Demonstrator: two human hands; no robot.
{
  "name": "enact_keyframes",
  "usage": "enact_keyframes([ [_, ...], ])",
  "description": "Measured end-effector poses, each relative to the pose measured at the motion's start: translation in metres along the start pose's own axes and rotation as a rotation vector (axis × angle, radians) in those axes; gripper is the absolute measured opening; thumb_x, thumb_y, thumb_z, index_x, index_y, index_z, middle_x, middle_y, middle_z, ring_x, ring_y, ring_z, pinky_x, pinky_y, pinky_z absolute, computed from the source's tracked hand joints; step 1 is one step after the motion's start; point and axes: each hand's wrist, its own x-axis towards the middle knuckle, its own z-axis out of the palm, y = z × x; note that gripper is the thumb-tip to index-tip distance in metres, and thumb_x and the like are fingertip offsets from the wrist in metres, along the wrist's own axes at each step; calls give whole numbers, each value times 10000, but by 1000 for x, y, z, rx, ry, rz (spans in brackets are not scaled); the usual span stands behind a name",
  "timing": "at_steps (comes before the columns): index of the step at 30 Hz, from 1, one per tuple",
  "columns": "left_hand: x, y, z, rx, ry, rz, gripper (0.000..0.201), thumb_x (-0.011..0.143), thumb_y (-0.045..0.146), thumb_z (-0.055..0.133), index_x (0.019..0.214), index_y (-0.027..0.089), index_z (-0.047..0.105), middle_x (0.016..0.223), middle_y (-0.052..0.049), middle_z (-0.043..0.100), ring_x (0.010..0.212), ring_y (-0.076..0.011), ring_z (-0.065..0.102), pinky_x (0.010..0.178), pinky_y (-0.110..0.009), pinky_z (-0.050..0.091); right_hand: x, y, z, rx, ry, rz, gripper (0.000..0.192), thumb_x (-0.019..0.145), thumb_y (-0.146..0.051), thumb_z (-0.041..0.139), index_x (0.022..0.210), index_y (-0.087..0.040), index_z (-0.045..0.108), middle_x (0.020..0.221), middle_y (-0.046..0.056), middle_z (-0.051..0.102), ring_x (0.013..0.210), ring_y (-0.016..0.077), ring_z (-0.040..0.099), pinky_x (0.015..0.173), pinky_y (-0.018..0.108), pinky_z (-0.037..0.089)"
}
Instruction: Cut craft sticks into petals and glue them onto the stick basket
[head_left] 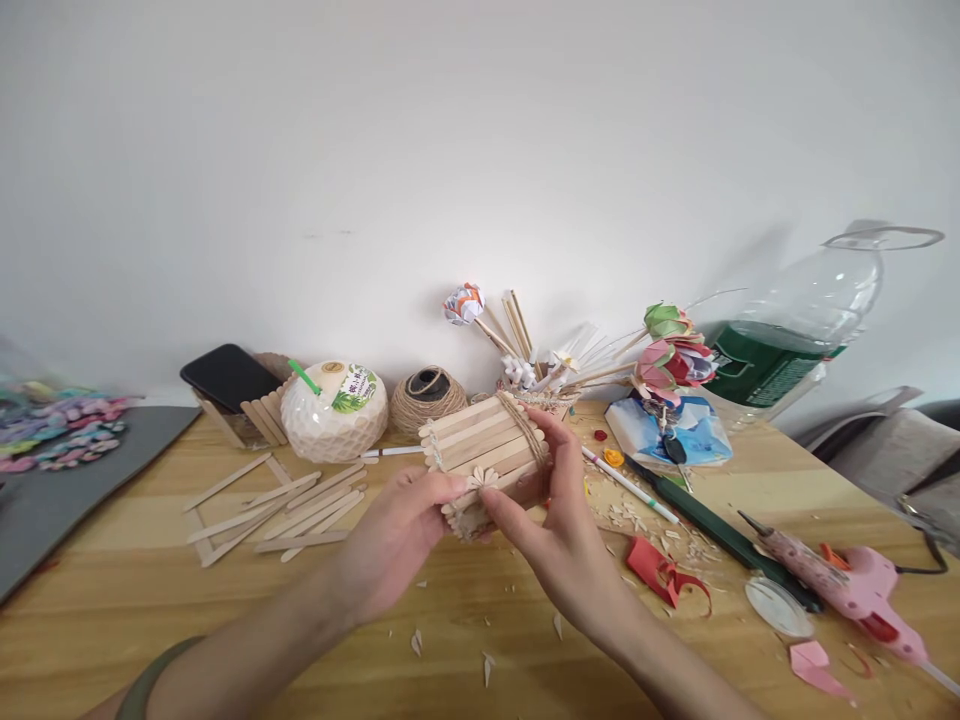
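Both hands, left hand [397, 535] and right hand [551, 530], close around the twine-bound box of pale wooden craft sticks [484, 450], steadying it above the wooden worktop [225, 630] while right fingertips [495, 497] touch its small flower trim.

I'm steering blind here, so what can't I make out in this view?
- Stick box: the underside and near face are hidden by the left hand and right hand.
- Mat: cut off by the left edge.
- Glue gun: its cord leaves at the right edge.
- Bottle label: too small to read.
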Motion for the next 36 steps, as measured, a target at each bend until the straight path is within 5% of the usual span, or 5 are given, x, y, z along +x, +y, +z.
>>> enact_keyframes([
  [15, -1, 4, 3, 6, -31, 21, 191, 783, 185, 530, 714, 127, 699, 847, -91, 687, 901, -234, 587, 770, -345, 458, 5, 2, -4, -11, -42, -22, 539, 839, -337, 553, 1281, -288, 248, 1070, 75, 527, 727, 197, 598, 602, 342, 568],
  [19, -1, 5, 1, 5, -46, 3, 190, 784, 223, 538, 832, 131, 697, 903, -94, 684, 904, -239, 588, 767, -350, 462, 7, 4, -15, 13, -124, -18, 617, 814, -370, 599, 1312, -314, 240, 1256, 94, 460, 943, 246, 597, 660, 339, 563],
  [23, 1, 6, -3, -49, -25, -19, 290, 801, 245, 529, 1058, 165, 636, 955, -70, 685, 890, -221, 600, 757, -315, 461, 9, 5, -29, 44, -261, -27, 761, 729, -439, 690, 1349, -371, 252, 1471, 27, 235, 1321, 285, 264, 919, 394, 463],
  [32, 3, 3, -1, -164, -154, -90, 338, 855, 235, 429, 1150, 174, 582, 928, -76, 690, 830, -204, 614, 713, -305, 466, 15, 16, -41, 109, -303, -50, 1037, 572, -472, 790, 1396, -320, 178, 1476, 66, 220, 1341, 271, 227, 1094, 441, 211],
  [36, 3, 5, -2, -214, -252, -126, 366, 847, 244, 400, 1160, 168, 574, 928, -93, 687, 821, -222, 612, 709, -341, 471, 16, 15, -45, 123, -419, 3, 931, 673, -321, 766, 1384, -338, 165, 1451, 66, 270, 1301, 236, 318, 1058, 425, 290],
])
